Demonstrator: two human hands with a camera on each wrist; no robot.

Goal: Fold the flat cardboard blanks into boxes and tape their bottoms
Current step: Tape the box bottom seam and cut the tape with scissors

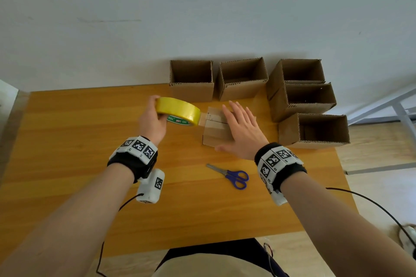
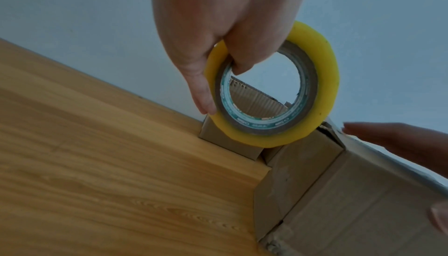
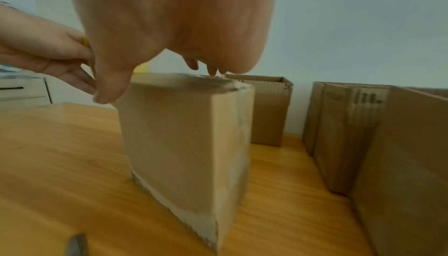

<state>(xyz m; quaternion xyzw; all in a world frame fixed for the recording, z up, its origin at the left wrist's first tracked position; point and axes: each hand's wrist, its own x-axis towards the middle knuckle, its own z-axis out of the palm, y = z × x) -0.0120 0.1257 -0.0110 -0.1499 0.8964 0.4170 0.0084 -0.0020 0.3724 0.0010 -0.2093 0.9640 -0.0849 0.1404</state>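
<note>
A small cardboard box (image 1: 215, 129) stands bottom-up in the middle of the wooden table (image 1: 90, 141). My right hand (image 1: 242, 129) lies flat on its top with straight fingers, the fingertips (image 3: 213, 73) touching the taped flaps. My left hand (image 1: 150, 121) grips a yellow tape roll (image 1: 180, 111) just left of the box, the thumb hooked through the core (image 2: 242, 64). A strip of clear tape (image 1: 203, 116) runs from the roll onto the box top. The same box (image 3: 186, 145) fills the right wrist view, the roll (image 2: 274, 87) the left wrist view.
Several open folded boxes stand along the wall and right edge: two at the back (image 1: 192, 80), (image 1: 243, 78), three stacked rightward (image 1: 301, 101). Blue-handled scissors (image 1: 231, 176) lie on the table in front of the box. The table's left half is bare wood.
</note>
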